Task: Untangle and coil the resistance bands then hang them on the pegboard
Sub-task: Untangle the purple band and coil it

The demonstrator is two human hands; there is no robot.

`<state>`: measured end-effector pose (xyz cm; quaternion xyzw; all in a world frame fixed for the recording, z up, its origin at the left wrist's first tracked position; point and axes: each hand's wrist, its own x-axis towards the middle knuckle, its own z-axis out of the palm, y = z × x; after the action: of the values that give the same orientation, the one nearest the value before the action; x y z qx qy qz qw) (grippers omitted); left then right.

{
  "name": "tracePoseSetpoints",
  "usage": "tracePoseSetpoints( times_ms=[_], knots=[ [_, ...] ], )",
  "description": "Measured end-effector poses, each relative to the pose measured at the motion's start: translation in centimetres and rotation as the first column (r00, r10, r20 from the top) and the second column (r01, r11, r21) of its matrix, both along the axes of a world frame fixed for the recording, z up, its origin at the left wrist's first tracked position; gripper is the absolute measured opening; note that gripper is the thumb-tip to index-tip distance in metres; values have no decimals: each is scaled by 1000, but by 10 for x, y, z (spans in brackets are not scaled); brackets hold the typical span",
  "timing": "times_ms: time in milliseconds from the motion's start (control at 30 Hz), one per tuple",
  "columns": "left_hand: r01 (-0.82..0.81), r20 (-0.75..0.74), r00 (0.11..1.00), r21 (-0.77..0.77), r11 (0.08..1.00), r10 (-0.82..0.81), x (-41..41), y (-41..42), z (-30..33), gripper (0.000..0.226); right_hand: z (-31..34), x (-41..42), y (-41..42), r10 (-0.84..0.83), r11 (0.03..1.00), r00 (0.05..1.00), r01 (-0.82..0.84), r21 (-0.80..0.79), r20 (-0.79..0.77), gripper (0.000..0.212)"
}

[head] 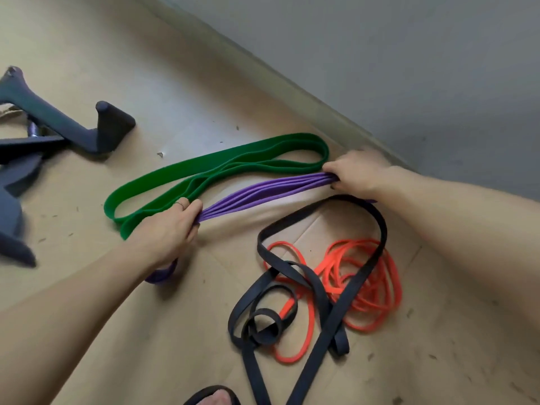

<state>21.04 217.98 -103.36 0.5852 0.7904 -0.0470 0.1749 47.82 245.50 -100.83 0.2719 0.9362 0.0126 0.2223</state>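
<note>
Left hand (pixel 169 229): centre-left of the frame, fingers curled round one end of the purple band (pixel 263 194); a ring shows on one finger.
Right hand (pixel 358 173): right of centre, near the foot of the wall, fingers closed in a pinch on the other end of the purple band.
Purple band: folded into several strands, stretched between the two hands just above the floor (pixel 175 83); a loop of it hangs out below the left wrist.
Green band (pixel 204 173): wide, folded into long flat loops, lying on the floor just above the purple band.
Black band (pixel 309 285): lower centre-right, loose and twisted, crossing over the orange band.
Orange band (pixel 368 282): thin, in a tangled pile under and beside the black band.
Dark equipment (pixel 58 127): upper left, resting on the floor, well apart from the bands.
Wall (pixel 409 54): grey, upper right.
Foot (pixel 216 397): bottom edge, in a dark sandal.
</note>
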Motion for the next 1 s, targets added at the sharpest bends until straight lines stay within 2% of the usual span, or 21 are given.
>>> tracePoseSetpoints(
  times_ms=[100,267,367,600,733,833,1000],
  knots=[
    [-24,-70,997,-18,1000,22,3,7,-18,17,-12,-10,12,54,997,998,-55,55,21,20],
    [-33,-256,967,-105,994,5,6,15,-28,38,-29,-18,26,27,997,999,-29,73,26,33],
    [-46,-291,957,-139,989,4,3,14,-30,47,-39,-14,26,46,993,999,-47,108,14,40],
    [-6,-177,984,-2,1000,5,13,13,-33,45,-43,-1,19,22,997,999,-18,72,-43,51],
    [-30,-112,993,19,999,32,15,15,-30,47,-45,1,17,25,996,996,-17,85,-87,61],
    [-48,-91,995,20,999,49,18,18,-28,44,-48,3,16,116,983,979,-90,158,-165,56],
    [-39,-74,996,31,999,41,20,19,-31,38,-47,5,17,186,969,970,-155,192,-158,48]
  ],
)
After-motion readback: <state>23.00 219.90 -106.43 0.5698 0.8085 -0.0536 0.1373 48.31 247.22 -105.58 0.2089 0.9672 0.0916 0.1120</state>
